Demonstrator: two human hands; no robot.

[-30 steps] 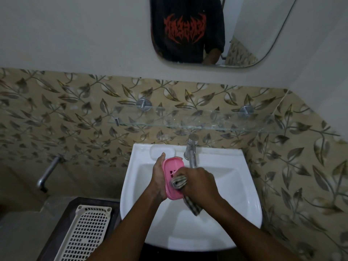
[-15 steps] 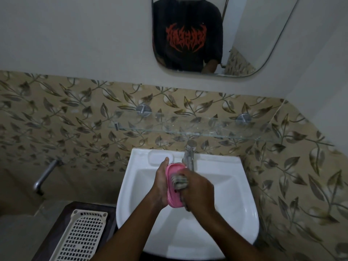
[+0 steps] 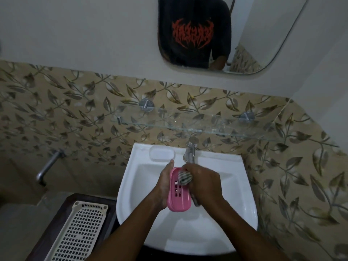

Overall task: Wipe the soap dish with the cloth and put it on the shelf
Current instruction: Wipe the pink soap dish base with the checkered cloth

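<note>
Over the white sink (image 3: 243, 194) I hold a pink soap dish (image 3: 178, 196) with small drain holes. My left hand (image 3: 163, 187) grips it from the left side, tilted so its inside faces right. My right hand (image 3: 205, 185) is closed around a bunched striped cloth (image 3: 185, 177), which presses against the upper end of the dish; a tail of cloth hangs below my palm. The glass shelf (image 3: 216, 129) runs along the tiled wall above the tap, with nothing standing on it.
A chrome tap (image 3: 190, 150) rises at the back of the sink, just beyond my knuckles. A moulded soap recess (image 3: 162, 153) lies left of it. A cream perforated basket (image 3: 79, 230) rests on a dark stand at lower left. A wall spout (image 3: 49, 166) sticks out at left. A mirror (image 3: 216, 34) hangs above.
My right hand has slid the cloth up to the top end of the dish, so more of the dish's lower inside shows. The left hand keeps its hold.
</note>
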